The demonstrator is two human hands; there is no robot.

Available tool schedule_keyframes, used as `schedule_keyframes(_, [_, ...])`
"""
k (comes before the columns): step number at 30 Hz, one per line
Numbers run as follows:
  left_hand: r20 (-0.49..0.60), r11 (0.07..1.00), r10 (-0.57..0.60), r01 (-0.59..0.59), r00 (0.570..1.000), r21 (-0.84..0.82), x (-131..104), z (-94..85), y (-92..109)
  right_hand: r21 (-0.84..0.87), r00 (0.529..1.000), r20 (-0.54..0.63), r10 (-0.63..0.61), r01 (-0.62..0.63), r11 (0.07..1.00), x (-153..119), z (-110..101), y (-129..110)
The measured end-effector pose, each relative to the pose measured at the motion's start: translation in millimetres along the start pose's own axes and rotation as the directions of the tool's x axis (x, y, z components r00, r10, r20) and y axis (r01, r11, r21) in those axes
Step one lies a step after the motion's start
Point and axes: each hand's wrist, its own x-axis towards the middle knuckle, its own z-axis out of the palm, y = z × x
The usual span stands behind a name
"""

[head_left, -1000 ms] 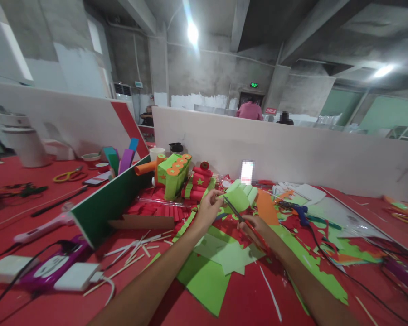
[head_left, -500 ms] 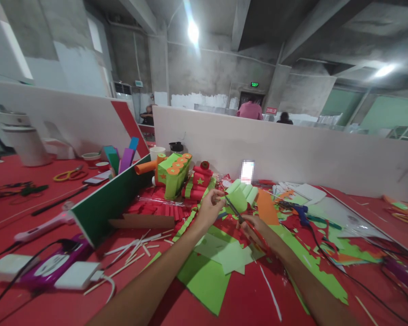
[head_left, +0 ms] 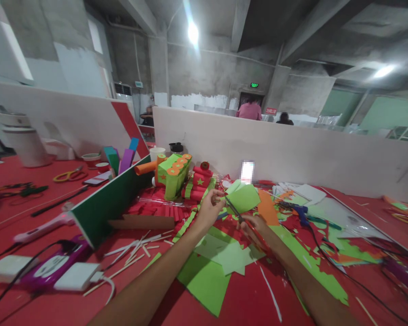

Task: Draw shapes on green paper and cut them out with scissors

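My left hand (head_left: 211,206) pinches the near edge of a light-green piece of craft paper (head_left: 245,198) above the middle of the table. My right hand (head_left: 255,227) is closed around red-handled scissors (head_left: 234,209), whose dark blades lie at the paper's left edge, close to my left fingertips. Whether the blades are apart is hard to make out. Below my hands are pale green paper pieces (head_left: 221,249) and a larger green sheet (head_left: 207,283). Behind the held piece lie pale green rolls (head_left: 236,184), partly covered by it.
Red and green rolled-paper bundles with stars (head_left: 200,181) stand behind my left hand. A dark green board (head_left: 112,199) and loose sticks (head_left: 139,249) are on the left. To the right lie a blue glue gun (head_left: 302,213), its cord and paper scraps. A white partition (head_left: 292,149) borders the back.
The held green paper has turned and now spreads further right, covering more of the pale rolls. Both hands and the scissors stay in nearly the same place.
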Motion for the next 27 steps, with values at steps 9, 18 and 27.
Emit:
schedule_keyframes(9, [-0.008, 0.999, -0.003, 0.003, 1.0, -0.034, 0, 0.6, 0, 0.024, 0.999, -0.023, 0.027, -0.027, 0.999, -1, -1, -7])
schedule_keyframes(18, [0.014, 0.997, -0.044, 0.045, 0.999, -0.065, -2, 2.8, 2, 0.136, 0.994, -0.022, 0.105, -0.101, 0.986, -5, 2, -12])
schedule_keyframes(27, [0.076, 0.996, -0.083, 0.086, 0.994, -0.037, -2, 0.9, 1, 0.146, 0.992, 0.016, 0.126, -0.127, 0.981, -3, -1, -12])
